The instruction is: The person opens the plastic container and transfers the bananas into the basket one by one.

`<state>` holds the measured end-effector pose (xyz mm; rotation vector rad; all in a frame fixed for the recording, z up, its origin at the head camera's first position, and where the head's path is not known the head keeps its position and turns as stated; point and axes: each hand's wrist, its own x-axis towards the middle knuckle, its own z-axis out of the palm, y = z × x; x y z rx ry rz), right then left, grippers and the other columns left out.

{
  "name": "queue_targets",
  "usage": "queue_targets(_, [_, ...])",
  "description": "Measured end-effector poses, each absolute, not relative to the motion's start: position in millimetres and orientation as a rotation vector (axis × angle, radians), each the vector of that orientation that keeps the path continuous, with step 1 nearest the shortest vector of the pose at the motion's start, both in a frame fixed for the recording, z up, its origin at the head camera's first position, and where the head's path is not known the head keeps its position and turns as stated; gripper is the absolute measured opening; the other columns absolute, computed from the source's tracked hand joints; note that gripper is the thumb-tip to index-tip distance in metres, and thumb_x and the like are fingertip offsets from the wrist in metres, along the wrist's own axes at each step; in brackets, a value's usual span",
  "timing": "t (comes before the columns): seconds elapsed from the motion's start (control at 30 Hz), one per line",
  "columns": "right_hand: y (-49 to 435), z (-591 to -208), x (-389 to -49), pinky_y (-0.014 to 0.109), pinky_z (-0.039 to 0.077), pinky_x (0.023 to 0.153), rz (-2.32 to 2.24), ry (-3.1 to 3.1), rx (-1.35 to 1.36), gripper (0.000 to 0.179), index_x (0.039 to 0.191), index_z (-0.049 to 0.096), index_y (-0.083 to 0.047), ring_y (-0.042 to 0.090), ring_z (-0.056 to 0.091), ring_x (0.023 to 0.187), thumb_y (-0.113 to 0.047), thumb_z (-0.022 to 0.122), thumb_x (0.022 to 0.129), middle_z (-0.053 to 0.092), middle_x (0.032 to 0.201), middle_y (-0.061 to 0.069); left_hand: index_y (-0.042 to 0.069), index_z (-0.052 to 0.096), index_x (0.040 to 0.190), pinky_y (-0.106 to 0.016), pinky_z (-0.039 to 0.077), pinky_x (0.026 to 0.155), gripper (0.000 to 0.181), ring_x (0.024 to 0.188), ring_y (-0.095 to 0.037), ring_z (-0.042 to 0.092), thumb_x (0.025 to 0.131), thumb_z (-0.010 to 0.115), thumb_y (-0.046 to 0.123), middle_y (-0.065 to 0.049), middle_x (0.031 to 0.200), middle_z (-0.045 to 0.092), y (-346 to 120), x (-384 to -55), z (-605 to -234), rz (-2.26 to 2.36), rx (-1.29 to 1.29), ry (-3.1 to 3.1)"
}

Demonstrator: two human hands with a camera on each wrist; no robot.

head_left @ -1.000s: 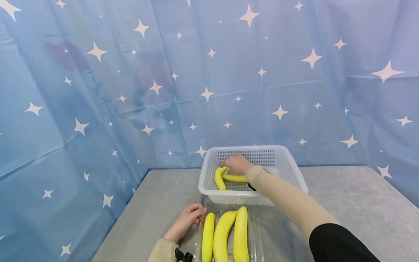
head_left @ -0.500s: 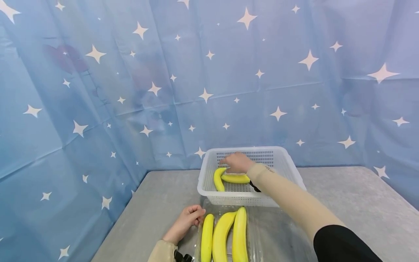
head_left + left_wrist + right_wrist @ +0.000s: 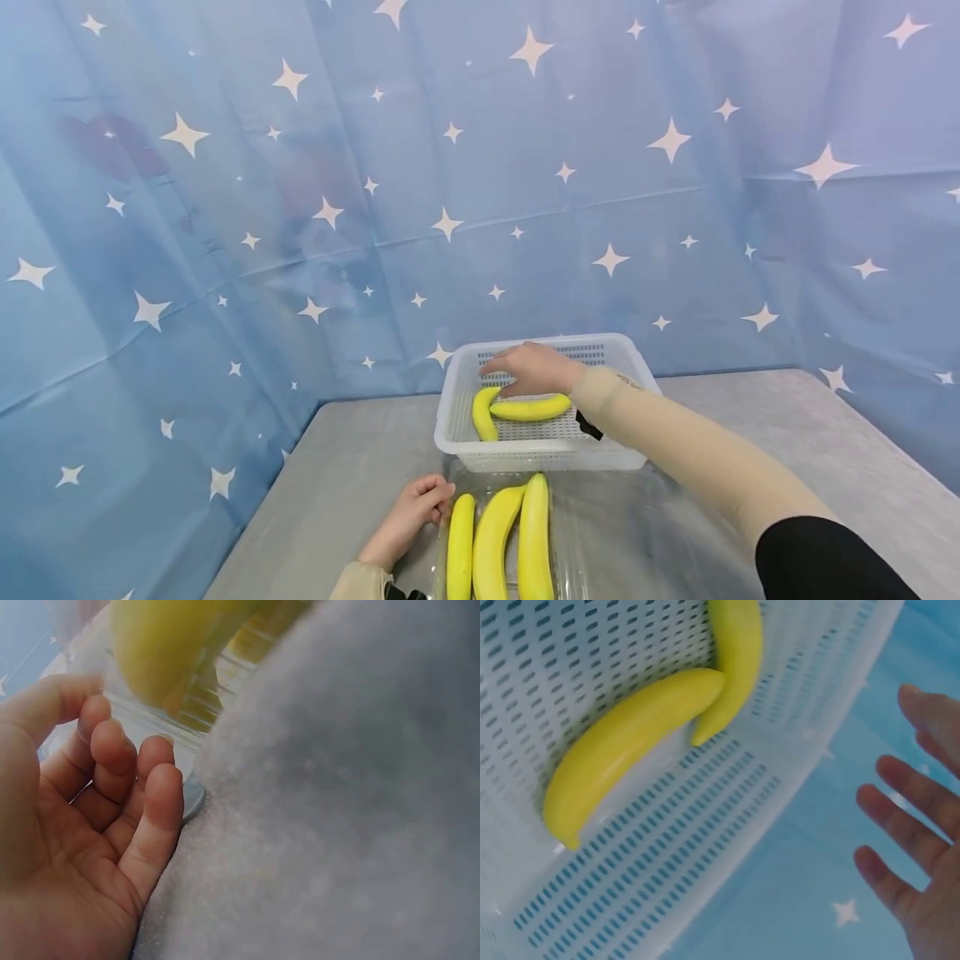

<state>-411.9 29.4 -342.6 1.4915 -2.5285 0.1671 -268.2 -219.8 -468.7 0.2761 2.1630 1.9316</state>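
My right hand (image 3: 536, 369) is over the white perforated basket (image 3: 645, 367), its fingers spread and holding nothing in the right wrist view. Below it in the basket, two yellow bananas lie with ends meeting: an upright one (image 3: 483, 417) on the left and a crosswise one (image 3: 532, 409). My left hand (image 3: 412, 512) pinches the near-left corner area of a clear plastic box (image 3: 567, 567) between thumb and curled fingers. Inside that box lie three bananas side by side: left (image 3: 460, 546), middle (image 3: 492, 542) and right (image 3: 534, 537). The left wrist view shows them blurred.
A grey table (image 3: 300, 517) carries both containers, with the basket just behind the clear box. A blue curtain (image 3: 480, 275) with white stars hangs right behind the table and along its left side.
My right hand has risen off the bananas in the basket, its fingers spreading. The left hand stays at the clear box. The head view has turned a little to the right.
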Motion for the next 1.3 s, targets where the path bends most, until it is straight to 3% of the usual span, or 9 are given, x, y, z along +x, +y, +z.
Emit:
queue_targets(0.4, [30, -335, -359, 0.027, 0.043, 0.081, 0.176, -2.323, 1.695, 0.042, 0.12, 0.053, -0.026, 0.007, 0.051, 0.1, -0.027, 0.066, 0.079, 0.055, 0.112, -0.011, 0.01, 0.05, 0.068, -0.025, 0.042, 0.051, 0.025, 0.053, -0.011, 0.046, 0.086, 0.056, 0.026, 0.0, 0.062, 0.049, -226, -280, -490, 1.934, 0.227, 2.177])
queue_targets(0.8, [28, -342, -301, 0.028, 0.041, 0.08, 0.047, -2.102, 1.923, 0.043, 0.122, 0.051, -0.024, 0.006, 0.05, 0.102, -0.033, 0.062, 0.081, 0.053, 0.116, -0.009, 0.009, 0.05, 0.068, -0.026, 0.042, 0.052, 0.025, 0.055, -0.012, 0.046, 0.087, 0.055, 0.025, 0.0, 0.063, 0.049, -225, -277, -483, 1.961, 0.263, 2.135])
queue_targets(1.3, [38, -381, -281, 0.022, 0.036, 0.087, 0.131, -2.074, 2.099, 0.039, 0.12, 0.053, -0.024, 0.0, 0.044, 0.107, -0.038, 0.058, 0.084, 0.052, 0.117, -0.011, 0.008, 0.051, 0.069, -0.026, 0.043, 0.054, 0.025, 0.056, -0.011, 0.047, 0.087, 0.055, 0.025, 0.001, 0.064, 0.05, -220, -269, -468, 1.923, 0.263, 2.175])
